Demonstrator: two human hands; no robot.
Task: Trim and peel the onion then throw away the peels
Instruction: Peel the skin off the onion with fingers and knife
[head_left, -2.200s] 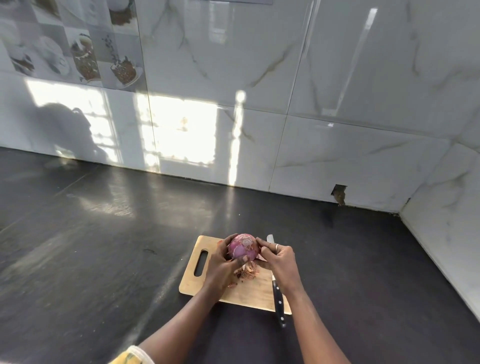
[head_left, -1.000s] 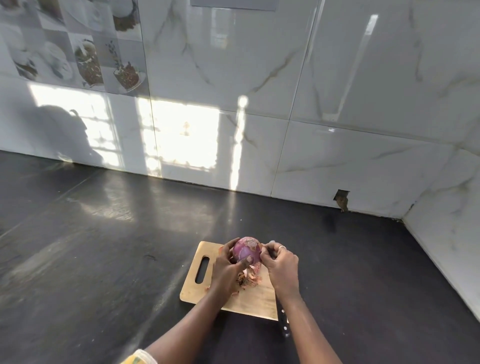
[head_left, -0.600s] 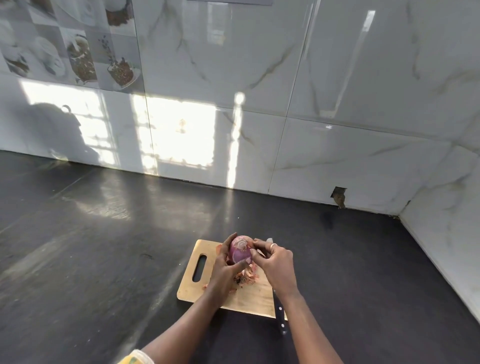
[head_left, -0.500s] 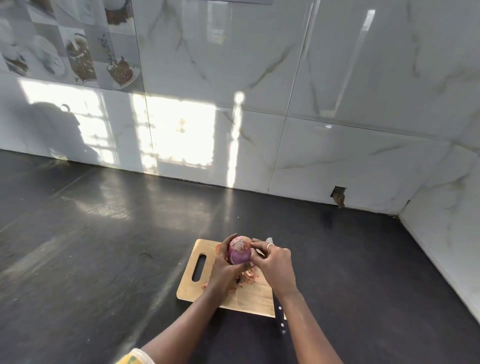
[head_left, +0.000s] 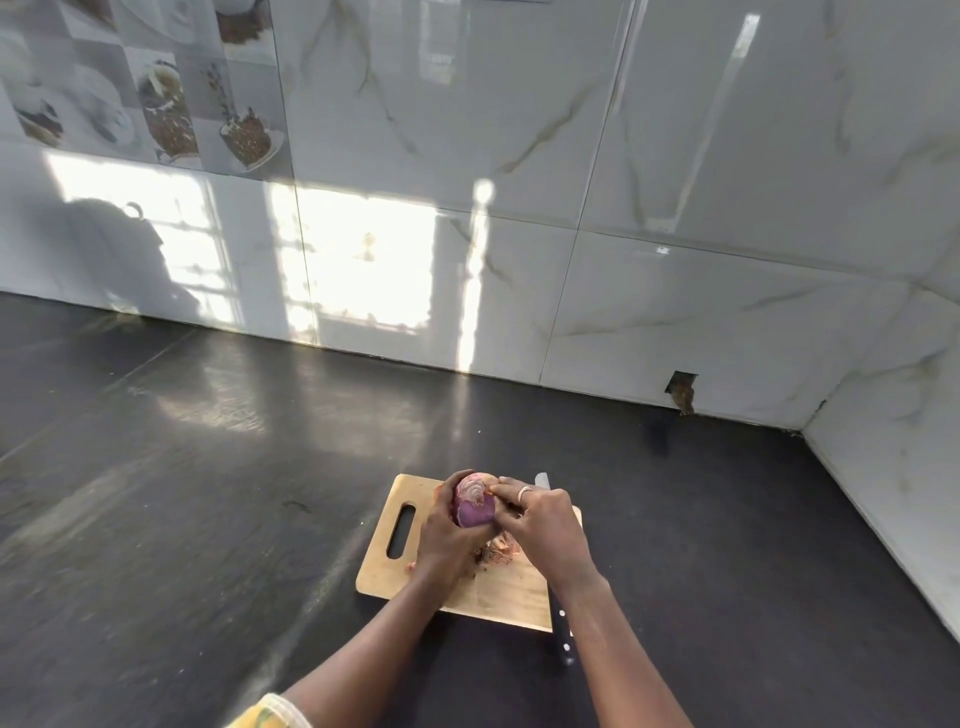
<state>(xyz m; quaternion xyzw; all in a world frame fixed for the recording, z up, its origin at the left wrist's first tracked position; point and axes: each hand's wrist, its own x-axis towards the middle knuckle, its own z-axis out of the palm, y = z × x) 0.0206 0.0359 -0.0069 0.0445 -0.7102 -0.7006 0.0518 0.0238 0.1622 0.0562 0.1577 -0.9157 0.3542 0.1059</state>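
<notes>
A red onion (head_left: 472, 506) with its cut end facing up is held above the wooden cutting board (head_left: 498, 592). My left hand (head_left: 444, 545) grips it from the left and below. My right hand (head_left: 545, 530), wearing a ring, pinches the skin at the onion's top right edge. Loose peel scraps (head_left: 501, 553) lie on the board beneath the hands. A knife lies along the board's right side, its blade tip (head_left: 542, 479) behind my right hand and its black handle (head_left: 564, 636) past the board's near edge.
The board sits on a dark stone counter (head_left: 208, 493). White marble tiles (head_left: 519, 208) form the back wall, and a side wall (head_left: 909, 467) closes the right corner. A small hole (head_left: 682, 389) breaks the back tile near the counter.
The onion has been turned in my left hand, showing more of the smooth purple side. My right fingers shifted from the onion's front to its top right edge.
</notes>
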